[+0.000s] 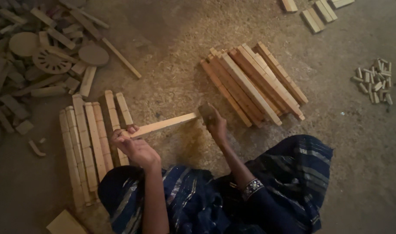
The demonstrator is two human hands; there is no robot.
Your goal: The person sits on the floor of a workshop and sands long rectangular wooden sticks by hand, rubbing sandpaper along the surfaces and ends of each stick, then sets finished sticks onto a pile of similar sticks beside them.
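Between left hand (pixel 133 145) and right hand (pixel 216 123): wooden stick (pixel 163 125), gripped both ends.

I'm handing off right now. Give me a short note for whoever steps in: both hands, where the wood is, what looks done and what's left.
Left hand: shut on the near end of a pale wooden stick, held level above the floor.
Right hand: presses a small dark block, probably a sanding pad, against the stick's far end.
Row of sticks lies side by side on the floor at the left, beside the left hand.
Stacked pile of sticks lies ahead and to the right.
Done or left: cannot tell which lot is finished; the stick in hand is being worked.
Sawdust covers the floor; scrap offcuts and discs at far left.
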